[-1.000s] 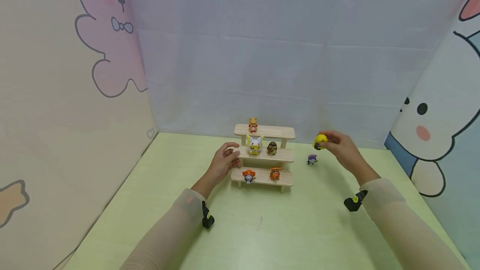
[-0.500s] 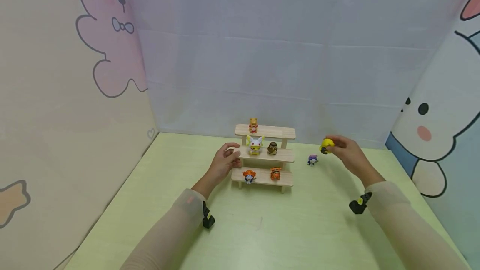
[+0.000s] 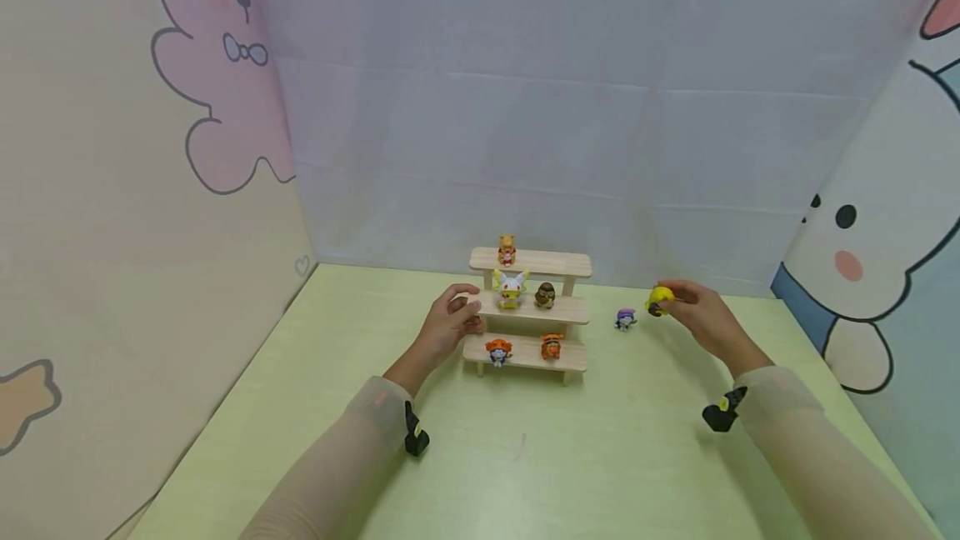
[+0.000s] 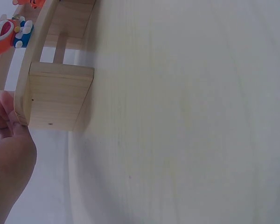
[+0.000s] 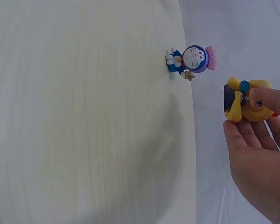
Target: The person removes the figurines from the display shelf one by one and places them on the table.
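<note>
Between thumb and fingers my right hand (image 3: 707, 319) pinches a small yellow-haired figurine (image 5: 248, 100), held above the table to the right of the shelf. A blue cat figurine with a purple hat (image 3: 626, 319) stands on the table just left of that hand. My left hand (image 3: 441, 327) grips the left end of a three-tier wooden display shelf (image 3: 573, 311), its fingers curled at the middle board. On the shelf sit a yellow bear figurine (image 3: 507, 251), a white-eared figurine (image 3: 510, 292), an owl figurine (image 3: 545, 297), an orange-hooded cat figurine (image 3: 498, 352) and a tiger figurine (image 3: 551, 347).
The pale table (image 3: 517, 457) runs back to a white sheet (image 3: 465, 107) hung behind the shelf. Side panels with a pink bear drawing (image 3: 225, 123) and a white rabbit drawing (image 3: 877, 215) stand at left and right.
My right hand has moved to the right and lower with the yellow-haired figurine, away from the shelf. The left hand stays at the shelf's end.
</note>
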The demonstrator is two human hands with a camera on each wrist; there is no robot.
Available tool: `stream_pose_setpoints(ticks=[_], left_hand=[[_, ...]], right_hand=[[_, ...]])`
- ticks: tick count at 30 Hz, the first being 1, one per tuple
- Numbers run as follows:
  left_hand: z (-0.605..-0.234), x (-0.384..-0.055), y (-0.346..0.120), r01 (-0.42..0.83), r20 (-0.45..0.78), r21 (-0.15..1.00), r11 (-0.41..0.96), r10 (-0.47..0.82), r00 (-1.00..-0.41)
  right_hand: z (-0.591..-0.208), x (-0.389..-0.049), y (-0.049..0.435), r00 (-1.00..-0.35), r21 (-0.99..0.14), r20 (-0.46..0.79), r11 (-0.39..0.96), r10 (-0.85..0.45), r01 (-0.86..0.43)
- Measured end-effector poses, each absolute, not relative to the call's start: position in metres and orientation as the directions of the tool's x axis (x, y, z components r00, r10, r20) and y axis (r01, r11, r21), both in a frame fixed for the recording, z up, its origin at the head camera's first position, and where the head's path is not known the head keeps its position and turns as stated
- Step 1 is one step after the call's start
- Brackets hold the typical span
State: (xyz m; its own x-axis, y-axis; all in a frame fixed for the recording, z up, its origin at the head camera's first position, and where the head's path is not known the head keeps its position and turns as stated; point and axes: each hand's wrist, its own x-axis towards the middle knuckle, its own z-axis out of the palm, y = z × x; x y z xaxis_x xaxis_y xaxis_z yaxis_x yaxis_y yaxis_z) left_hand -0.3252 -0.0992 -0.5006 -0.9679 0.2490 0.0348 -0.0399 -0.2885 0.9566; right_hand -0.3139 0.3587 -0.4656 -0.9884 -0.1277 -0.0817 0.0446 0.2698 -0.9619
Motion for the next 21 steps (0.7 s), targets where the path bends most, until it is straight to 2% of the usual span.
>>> stream_pose_setpoints(ticks=[13,21], left_hand=[[-0.502,-0.327,-0.099,-0.043,0.022,0.962,-0.268,0.235,-0.972],[-0.502,-0.327,-0.099,-0.036,0.033,0.961,-0.273,0.241,-0.97]], right_hand=[[-0.484,-0.311,0.37,-0.98,-0.929,-0.14,0.362,-0.145,0.079],[-0.483,-0.305,0.366,-0.976,-0.938,-0.169,0.325,-0.137,0.117]])
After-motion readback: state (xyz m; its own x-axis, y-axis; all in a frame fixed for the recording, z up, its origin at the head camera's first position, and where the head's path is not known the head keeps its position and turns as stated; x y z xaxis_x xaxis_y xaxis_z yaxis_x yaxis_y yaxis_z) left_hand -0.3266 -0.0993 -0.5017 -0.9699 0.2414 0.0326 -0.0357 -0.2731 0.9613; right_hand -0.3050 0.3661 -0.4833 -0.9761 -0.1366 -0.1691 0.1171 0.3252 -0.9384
